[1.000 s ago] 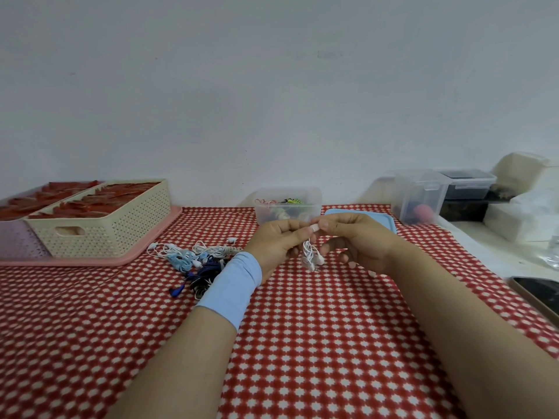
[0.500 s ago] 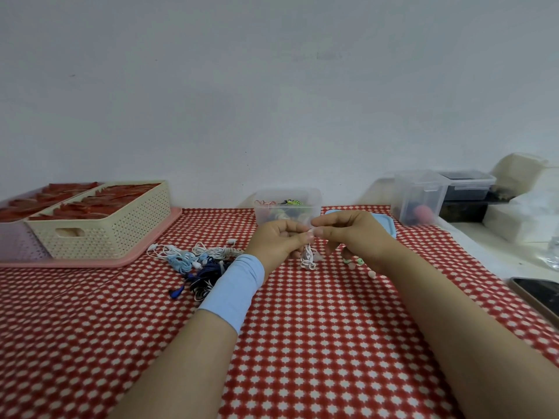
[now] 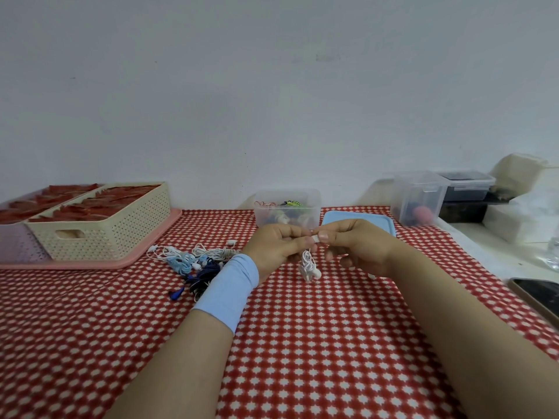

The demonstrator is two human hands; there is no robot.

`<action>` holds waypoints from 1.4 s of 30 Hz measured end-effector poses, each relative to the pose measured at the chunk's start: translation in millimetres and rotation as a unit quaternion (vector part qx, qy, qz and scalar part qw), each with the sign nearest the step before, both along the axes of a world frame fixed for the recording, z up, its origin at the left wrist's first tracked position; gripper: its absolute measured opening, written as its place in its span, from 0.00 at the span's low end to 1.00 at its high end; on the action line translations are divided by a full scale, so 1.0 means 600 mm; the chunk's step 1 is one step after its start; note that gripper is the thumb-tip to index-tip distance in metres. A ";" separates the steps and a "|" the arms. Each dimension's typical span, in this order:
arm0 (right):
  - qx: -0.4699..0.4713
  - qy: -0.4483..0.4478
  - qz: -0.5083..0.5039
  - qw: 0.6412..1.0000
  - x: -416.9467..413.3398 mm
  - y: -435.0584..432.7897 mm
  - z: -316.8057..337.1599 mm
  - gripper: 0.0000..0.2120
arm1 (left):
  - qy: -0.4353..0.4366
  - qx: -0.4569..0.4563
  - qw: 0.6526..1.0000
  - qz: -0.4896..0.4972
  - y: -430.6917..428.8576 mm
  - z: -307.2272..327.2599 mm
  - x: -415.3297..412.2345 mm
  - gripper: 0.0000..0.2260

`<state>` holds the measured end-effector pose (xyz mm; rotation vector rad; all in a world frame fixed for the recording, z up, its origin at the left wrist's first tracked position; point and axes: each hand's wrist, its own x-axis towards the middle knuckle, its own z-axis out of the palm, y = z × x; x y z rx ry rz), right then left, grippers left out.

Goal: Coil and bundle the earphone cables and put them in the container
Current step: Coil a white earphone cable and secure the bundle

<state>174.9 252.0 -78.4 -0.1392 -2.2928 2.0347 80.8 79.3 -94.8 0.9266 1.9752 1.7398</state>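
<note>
Coiled white earphone cable (image 3: 308, 265) hangs above the table (image 3: 302, 343) near its far edge; left hand (image 3: 276, 246) and right hand (image 3: 358, 246) both pinch its top.

Cable pile (image 3: 196, 263) left of hands; container (image 3: 286, 210) behind; lid (image 3: 358, 222) right.

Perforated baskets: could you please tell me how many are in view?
2. The cream basket stands on the pink tray, left; the lilac basket is beside it, cut off by the frame edge. More may lie beyond.

Head-worn view — forward, down, close over table (image 3: 302, 343).
</note>
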 end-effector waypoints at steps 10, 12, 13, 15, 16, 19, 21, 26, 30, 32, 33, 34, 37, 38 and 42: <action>0.047 0.010 -0.037 0.998 0.002 -0.009 0.008 0.10 | -0.022 0.011 0.999 0.030 0.004 0.012 0.003 0.07; 0.136 -0.003 -0.027 0.990 0.010 -0.018 0.013 0.11 | -0.024 0.013 0.999 0.033 0.002 0.018 0.006 0.07; 0.156 -0.004 -0.020 0.988 0.012 -0.023 0.013 0.10 | -0.031 0.021 0.999 0.031 0.002 0.021 0.009 0.08; 0.150 0.004 -0.014 0.989 0.012 -0.026 0.012 0.08 | -0.049 0.043 0.997 0.031 0.001 0.026 0.016 0.09; 0.149 0.008 -0.019 0.989 0.012 -0.025 0.011 0.07 | -0.056 0.051 0.997 0.034 0.002 0.028 0.018 0.10; 0.164 0.012 -0.040 0.986 0.008 -0.023 0.009 0.06 | -0.056 0.065 0.995 0.055 0.003 0.029 0.016 0.10; 0.170 0.016 -0.058 0.984 0.000 -0.020 0.010 0.07 | -0.025 0.048 0.996 0.077 0.002 0.033 0.009 0.08; 0.203 0.025 -0.102 0.974 -0.040 -0.011 0.034 0.04 | 0.039 -0.017 0.994 0.101 0.003 0.070 -0.027 0.05; 0.310 0.065 -0.153 0.936 -0.106 0.003 0.067 0.07 | 0.084 -0.059 0.985 0.142 0.013 0.108 -0.082 0.05; 0.374 0.078 -0.160 0.910 -0.145 0.009 0.084 0.09 | 0.114 -0.086 0.977 0.158 0.020 0.122 -0.116 0.06; 0.399 0.078 -0.158 0.900 -0.163 0.013 0.092 0.10 | 0.124 -0.101 0.974 0.163 0.024 0.127 -0.132 0.06; 0.418 0.073 -0.154 0.892 -0.183 0.018 0.097 0.10 | 0.130 -0.116 0.970 0.167 0.030 0.130 -0.150 0.05; 0.466 0.055 -0.145 0.871 -0.231 0.029 0.098 0.11 | 0.153 -0.172 0.957 0.176 0.050 0.128 -0.190 0.04; 0.482 0.047 -0.143 0.863 -0.248 0.035 0.095 0.11 | 0.167 -0.194 0.950 0.178 0.058 0.125 -0.205 0.04; 0.584 -0.014 -0.133 0.801 -0.285 0.055 0.080 0.14 | 0.218 -0.279 0.921 0.161 0.073 0.109 -0.237 0.06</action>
